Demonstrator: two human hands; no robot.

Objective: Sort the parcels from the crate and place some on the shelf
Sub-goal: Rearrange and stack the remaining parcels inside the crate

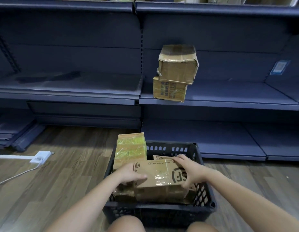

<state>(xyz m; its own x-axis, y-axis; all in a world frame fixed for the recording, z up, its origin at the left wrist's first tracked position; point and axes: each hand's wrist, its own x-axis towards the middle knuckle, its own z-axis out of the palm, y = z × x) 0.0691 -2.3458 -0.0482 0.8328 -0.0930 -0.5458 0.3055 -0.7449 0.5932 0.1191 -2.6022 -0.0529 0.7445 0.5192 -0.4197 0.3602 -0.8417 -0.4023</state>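
1. Currently, a taped cardboard parcel point(160, 177) is held at the top of the dark crate point(204, 195), which sits on the wood floor just in front of the shelf point(229, 99).
2. The left hand point(128, 175) is curled over the parcel's left end, and the right hand point(189, 171) is spread against the right end with the fingers bent round the edges; the parcel is gripped between both.
3. The carton is judged stiff and fairly light, since it appears to be carried by the fingers alone; its weight cannot be confirmed.
4. Glossy clear tape across the top is likely to be slippery, so bare cardboard at the two ends is the better place to be held, as is done now.
5. The long axis runs left to right, with the printed top face turned up and slightly towards the camera; the print reads upside down from here.
6. A green-taped parcel point(131, 149) stands upright in the crate's far left corner, and more cartons lie beneath.
7. Two stacked boxes point(175, 74) are already set on the shelf, the upper one skewed.
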